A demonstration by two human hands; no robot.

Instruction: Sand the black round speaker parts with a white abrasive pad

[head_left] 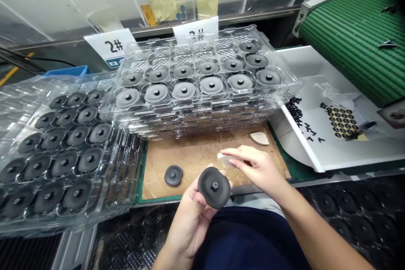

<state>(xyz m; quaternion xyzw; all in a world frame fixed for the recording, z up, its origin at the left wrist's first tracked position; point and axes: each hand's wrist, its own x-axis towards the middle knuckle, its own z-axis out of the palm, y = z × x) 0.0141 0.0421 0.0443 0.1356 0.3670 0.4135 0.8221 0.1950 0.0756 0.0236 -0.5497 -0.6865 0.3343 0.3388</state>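
Over the tabletop [196, 147], my left fingers [196, 200] curl round a black disc [209, 199] (stud [215, 185] showing); my right fingers [236, 152] pinch a white piece [224, 158].

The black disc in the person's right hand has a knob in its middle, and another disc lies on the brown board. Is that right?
Not quite: the head view shows the black disc in the left hand; the right hand pinches a white piece. The knob and the other disc on the brown board are as you say.
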